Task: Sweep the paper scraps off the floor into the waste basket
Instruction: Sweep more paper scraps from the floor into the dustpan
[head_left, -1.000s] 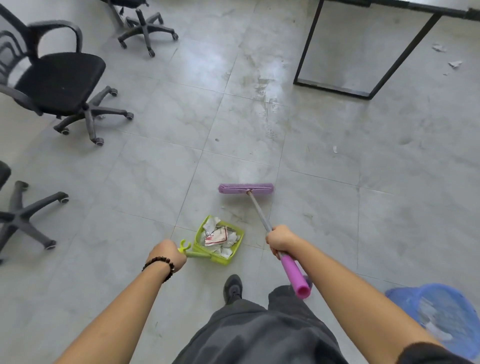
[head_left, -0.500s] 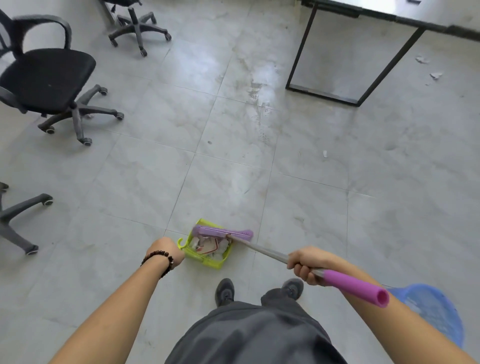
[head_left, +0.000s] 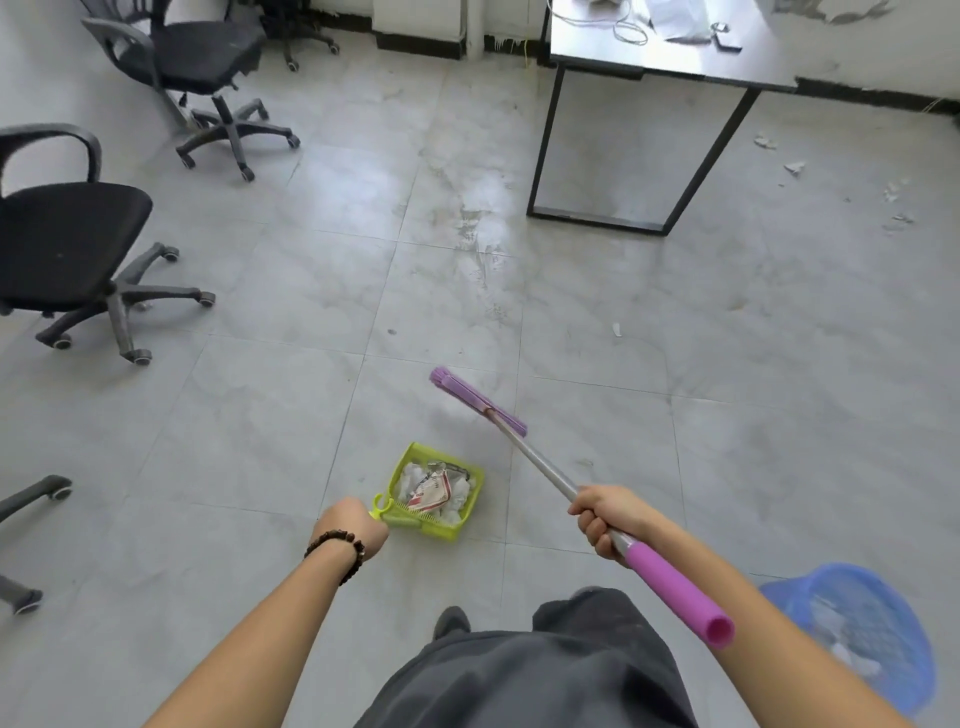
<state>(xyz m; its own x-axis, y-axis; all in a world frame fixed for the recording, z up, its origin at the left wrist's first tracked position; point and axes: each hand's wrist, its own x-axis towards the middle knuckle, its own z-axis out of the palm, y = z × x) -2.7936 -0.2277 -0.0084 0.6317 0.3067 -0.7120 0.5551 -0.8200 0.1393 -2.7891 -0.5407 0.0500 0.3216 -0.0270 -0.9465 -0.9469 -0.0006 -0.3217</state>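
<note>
From the head view, our left hand (head_left: 355, 526) grips the green dustpan (head_left: 435, 491), full of paper scraps (head_left: 434, 488); our right hand (head_left: 605, 519) grips the broom (head_left: 524, 449). Stray scraps (head_left: 794, 167) remain far ahead; the waste basket (head_left: 857, 631) waits beside our right arm.

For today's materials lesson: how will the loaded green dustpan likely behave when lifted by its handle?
The green dustpan probably lifts easily: thin plastic, crumpled paper scraps only. Held by the left hand at one end, it may tip. Loose scraps could slide out.
</note>
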